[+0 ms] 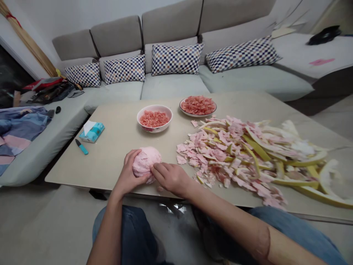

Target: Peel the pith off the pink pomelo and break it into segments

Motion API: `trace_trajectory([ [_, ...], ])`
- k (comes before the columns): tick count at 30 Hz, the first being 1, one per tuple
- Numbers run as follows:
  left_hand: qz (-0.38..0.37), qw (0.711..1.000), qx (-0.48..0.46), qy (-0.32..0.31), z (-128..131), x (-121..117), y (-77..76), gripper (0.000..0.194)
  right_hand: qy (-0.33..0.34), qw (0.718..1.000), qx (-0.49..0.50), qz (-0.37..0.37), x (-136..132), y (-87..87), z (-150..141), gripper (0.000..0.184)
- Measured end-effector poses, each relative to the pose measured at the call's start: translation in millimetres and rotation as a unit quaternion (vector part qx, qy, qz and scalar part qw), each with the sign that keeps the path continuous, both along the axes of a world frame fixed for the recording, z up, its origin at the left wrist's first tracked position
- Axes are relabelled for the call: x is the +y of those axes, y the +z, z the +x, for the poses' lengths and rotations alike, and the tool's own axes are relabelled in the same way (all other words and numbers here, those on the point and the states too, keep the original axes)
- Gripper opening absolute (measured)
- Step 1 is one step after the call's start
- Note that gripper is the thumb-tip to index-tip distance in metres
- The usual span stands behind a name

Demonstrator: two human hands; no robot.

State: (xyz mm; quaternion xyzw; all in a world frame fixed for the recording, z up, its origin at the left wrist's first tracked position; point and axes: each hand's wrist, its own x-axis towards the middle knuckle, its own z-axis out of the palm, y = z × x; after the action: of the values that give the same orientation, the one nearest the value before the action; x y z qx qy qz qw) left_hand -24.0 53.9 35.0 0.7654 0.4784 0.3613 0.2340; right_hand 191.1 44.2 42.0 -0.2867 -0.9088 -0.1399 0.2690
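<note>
A peeled pomelo (146, 162), round and covered in pale pink pith, is held just above the table's near edge. My left hand (129, 173) wraps round its left side and underside, thumb along the bottom. At the fruit's right side, the fingers of my right hand (171, 178) are pinched together against the pith; their tips are partly hidden. Beyond the fruit stands a white bowl (154, 129) of reddish pomelo pulp. A dark-rimmed plate (198, 115) farther back carries a heap of similar pulp.
To the right spreads a large pile of yellow-green pomelo rind (256, 147) and pink pith scraps (198, 147). At the table's left lie a blue tissue pack (93, 132) and a small turquoise-handled knife (82, 147). A grey sofa (171, 86) with checked cushions runs behind the table (116, 114).
</note>
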Motion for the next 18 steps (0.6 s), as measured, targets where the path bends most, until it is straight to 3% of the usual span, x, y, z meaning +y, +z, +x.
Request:
trace_trajectory([
  [4,0.005,1.000,0.000,-0.003,0.6,-0.4,0.6,0.076,-0.011,1.000,0.008,-0.007,4.3,2.8,-3.3,0.024],
  [7,0.002,1.000,-0.001,0.002,0.6,-1.1,0.6,0.076,-0.053,0.993,0.084,-0.061,12.6,10.4,-2.2,0.022],
  [10,-0.004,1.000,0.000,0.006,0.2,-1.7,-0.3,0.077,-0.064,0.959,0.225,-0.163,16.9,16.8,2.6,0.017],
  [12,-0.007,1.000,-0.001,0.008,-0.2,-1.9,-1.2,0.077,-0.041,0.942,0.267,-0.197,14.4,17.9,5.6,0.016],
  [18,0.002,1.000,0.000,0.002,-1.5,-1.5,-3.3,0.077,-0.053,0.969,0.183,-0.154,-1.8,11.5,4.1,0.016],
])
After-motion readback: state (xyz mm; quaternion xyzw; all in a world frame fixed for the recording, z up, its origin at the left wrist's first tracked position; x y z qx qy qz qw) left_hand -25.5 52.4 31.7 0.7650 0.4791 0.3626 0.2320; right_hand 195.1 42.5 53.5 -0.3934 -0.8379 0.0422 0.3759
